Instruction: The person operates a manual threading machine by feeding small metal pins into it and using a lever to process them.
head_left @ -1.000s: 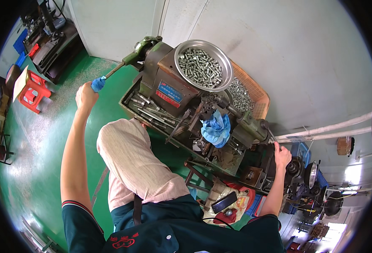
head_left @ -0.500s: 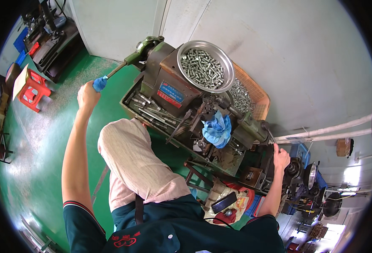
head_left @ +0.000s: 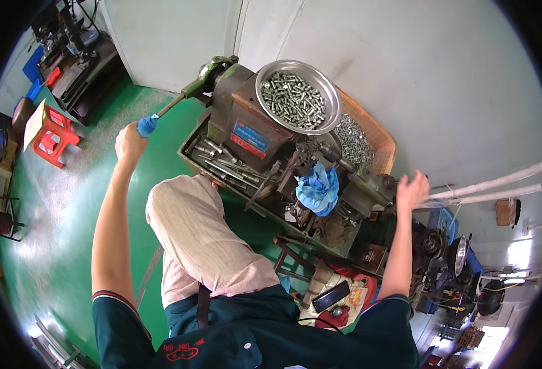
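My left hand (head_left: pixel 129 142) is closed round the end of a long metal lever (head_left: pixel 171 106), just behind a blue cloth wrapping (head_left: pixel 147 126). The lever joins the left end of a green-grey bench machine (head_left: pixel 249 111). At the machine's right end, beside a green cylindrical housing (head_left: pixel 369 184), my right hand (head_left: pixel 412 190) is raised with its fingers apart and nothing visible in it. A crumpled blue cloth (head_left: pixel 318 189) covers part of the machine's middle. On top, a round steel bowl (head_left: pixel 333 117) is filled with small shiny metal pins (head_left: pixel 292 98).
Behind the machine, an orange basket (head_left: pixel 384 144) holds more small metal parts. Rods and tools lie in the machine's tray (head_left: pixel 222 163). A phone (head_left: pixel 330 296) rests on a covered stool below. Red stools (head_left: pixel 56 135) stand left; white pipes (head_left: pixel 498 184) run along the right wall.
My right hand has let go of the handle at the machine's right end and lifted up, its fingers spreading. The left hand stays on the lever. The view has shifted slightly.
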`<move>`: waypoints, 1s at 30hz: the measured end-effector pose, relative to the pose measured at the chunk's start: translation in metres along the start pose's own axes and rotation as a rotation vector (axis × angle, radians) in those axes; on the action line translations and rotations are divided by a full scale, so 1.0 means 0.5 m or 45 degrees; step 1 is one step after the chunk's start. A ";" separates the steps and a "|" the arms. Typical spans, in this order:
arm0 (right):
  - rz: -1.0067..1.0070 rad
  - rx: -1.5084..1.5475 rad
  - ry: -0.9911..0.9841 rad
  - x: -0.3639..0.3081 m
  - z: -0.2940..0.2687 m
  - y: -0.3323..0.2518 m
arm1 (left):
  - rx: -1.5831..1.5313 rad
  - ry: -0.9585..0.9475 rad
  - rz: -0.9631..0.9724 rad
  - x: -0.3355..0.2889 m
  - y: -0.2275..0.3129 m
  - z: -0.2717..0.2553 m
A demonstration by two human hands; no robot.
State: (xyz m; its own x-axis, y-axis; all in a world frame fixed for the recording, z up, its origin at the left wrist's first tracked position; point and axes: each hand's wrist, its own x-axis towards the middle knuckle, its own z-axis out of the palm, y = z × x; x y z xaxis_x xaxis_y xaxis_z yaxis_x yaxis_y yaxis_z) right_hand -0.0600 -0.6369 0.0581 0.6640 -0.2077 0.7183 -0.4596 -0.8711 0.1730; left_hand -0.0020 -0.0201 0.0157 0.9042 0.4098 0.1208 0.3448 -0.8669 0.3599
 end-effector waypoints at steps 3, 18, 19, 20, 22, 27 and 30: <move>-0.144 0.446 -0.198 0.048 -0.018 -0.180 | -0.004 -0.003 -0.015 -0.006 0.005 -0.009; -0.078 1.763 -1.195 0.029 0.001 -0.417 | -0.008 0.012 -0.050 -0.026 0.008 -0.004; -0.080 1.768 -1.192 0.031 -0.005 -0.419 | -0.005 0.018 -0.050 -0.031 0.011 -0.006; -0.112 1.726 -1.187 0.033 -0.015 -0.420 | 0.005 -0.002 -0.064 -0.039 0.017 -0.007; -0.143 1.735 -1.145 0.033 -0.007 -0.416 | 0.001 0.007 -0.044 -0.058 0.035 -0.004; -0.149 1.715 -1.214 0.036 -0.012 -0.420 | -0.049 0.011 -0.095 -0.106 0.074 -0.001; -0.229 1.661 -1.242 0.047 -0.041 -0.415 | -0.058 0.007 -0.072 -0.109 0.073 -0.004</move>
State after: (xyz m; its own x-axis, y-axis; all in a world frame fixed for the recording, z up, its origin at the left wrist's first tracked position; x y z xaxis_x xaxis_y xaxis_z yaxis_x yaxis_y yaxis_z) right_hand 0.0390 -0.4520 0.0531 0.9824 0.1869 -0.0069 0.1032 -0.5725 -0.8134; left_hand -0.0394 -0.0734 0.0241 0.8820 0.4597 0.1039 0.3836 -0.8284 0.4082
